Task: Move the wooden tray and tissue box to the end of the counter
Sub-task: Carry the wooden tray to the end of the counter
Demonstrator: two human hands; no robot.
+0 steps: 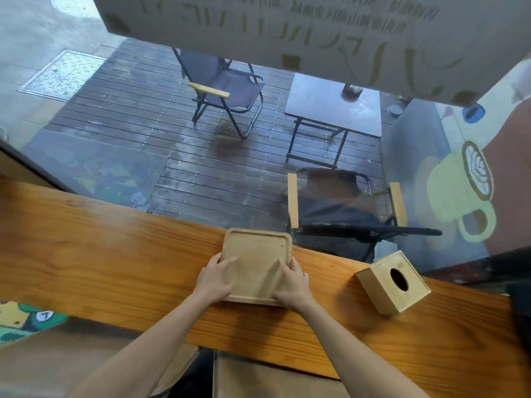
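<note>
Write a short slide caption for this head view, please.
Both hands, left and right, grip the wooden tray on the counter; tissue box alongside.

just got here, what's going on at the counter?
A person stands at a wooden counter by a window, gripping a square wooden tray with both hands: left hand on its left edge, right hand on its right. The tray sits at the counter's far edge. A wooden tissue box sits untouched to the right of the tray, apart from it.
</note>
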